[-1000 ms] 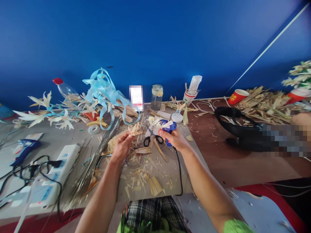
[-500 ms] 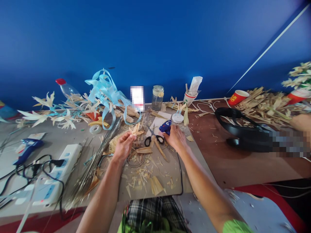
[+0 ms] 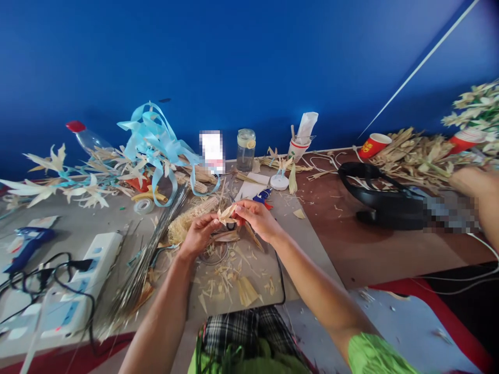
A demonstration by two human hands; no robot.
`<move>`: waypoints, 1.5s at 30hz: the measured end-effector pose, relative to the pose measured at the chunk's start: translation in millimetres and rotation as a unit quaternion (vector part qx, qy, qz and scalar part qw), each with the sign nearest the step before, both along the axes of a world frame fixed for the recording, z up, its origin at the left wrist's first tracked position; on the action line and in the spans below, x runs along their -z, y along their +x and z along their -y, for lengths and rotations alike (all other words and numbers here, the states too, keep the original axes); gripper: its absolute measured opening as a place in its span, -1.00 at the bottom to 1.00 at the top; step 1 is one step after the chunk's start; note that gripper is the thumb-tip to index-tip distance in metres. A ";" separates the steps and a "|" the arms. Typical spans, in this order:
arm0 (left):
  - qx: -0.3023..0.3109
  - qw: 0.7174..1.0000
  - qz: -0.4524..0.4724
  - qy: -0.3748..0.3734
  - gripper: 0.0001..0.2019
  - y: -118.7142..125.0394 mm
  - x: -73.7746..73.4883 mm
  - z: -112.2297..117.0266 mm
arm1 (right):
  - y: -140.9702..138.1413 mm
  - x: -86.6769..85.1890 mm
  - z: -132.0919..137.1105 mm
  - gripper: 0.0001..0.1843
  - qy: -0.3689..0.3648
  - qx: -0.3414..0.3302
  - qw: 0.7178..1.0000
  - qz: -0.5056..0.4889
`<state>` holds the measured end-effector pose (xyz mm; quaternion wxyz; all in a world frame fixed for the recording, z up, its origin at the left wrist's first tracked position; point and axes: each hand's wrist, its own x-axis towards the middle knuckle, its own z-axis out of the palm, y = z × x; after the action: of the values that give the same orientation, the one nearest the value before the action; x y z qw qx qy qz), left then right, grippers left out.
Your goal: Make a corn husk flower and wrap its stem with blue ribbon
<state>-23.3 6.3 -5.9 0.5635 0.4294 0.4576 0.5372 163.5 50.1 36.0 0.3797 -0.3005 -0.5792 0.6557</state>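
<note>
Both my hands meet over the middle of the table on a small pale corn-husk flower (image 3: 227, 214). My left hand (image 3: 199, 235) grips it from below with curled fingers. My right hand (image 3: 255, 218) pinches its right side with thumb and fingertips. A blue glue gun (image 3: 262, 196) lies on the table just behind my right hand, its black cord (image 3: 281, 283) running toward me. Husk scraps (image 3: 230, 280) and a wire coil lie under my hands.
A bundle of thin wires (image 3: 150, 254), a white power strip (image 3: 83, 275) and a second glue gun (image 3: 25, 244) lie left. Light blue ribbon (image 3: 156, 140), husk flowers, a jar (image 3: 245, 149), cups and a black bag (image 3: 378, 195) stand behind. Another person's arm (image 3: 473, 184) is at right.
My right hand set the blue glue gun down on the table and came left to pinch the husk flower that my left hand holds. The camera shifted slightly.
</note>
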 end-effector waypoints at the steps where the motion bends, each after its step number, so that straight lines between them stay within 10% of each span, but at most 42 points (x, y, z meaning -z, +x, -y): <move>1: 0.008 1.000 -0.004 -0.003 -0.80 0.4 -0.1 0.3 | -1.3 -0.6 1.1 -0.65 -0.008 0.007 1.000 -0.008; 20: -0.064 0.997 0.025 0.026 -0.65 7.7 3.2 -2.3 | -24.9 14.3 11.9 -0.73 -0.083 0.228 0.965 -0.097; 45: -0.056 0.997 0.042 0.017 -0.74 11.2 3.5 -2.4 | -19.2 2.5 13.8 -0.78 -0.112 0.147 0.978 -0.097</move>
<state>-12.1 8.6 -9.5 0.5444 0.3896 0.4474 0.5931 144.3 36.3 33.6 0.4896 -0.3581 -0.4122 0.6798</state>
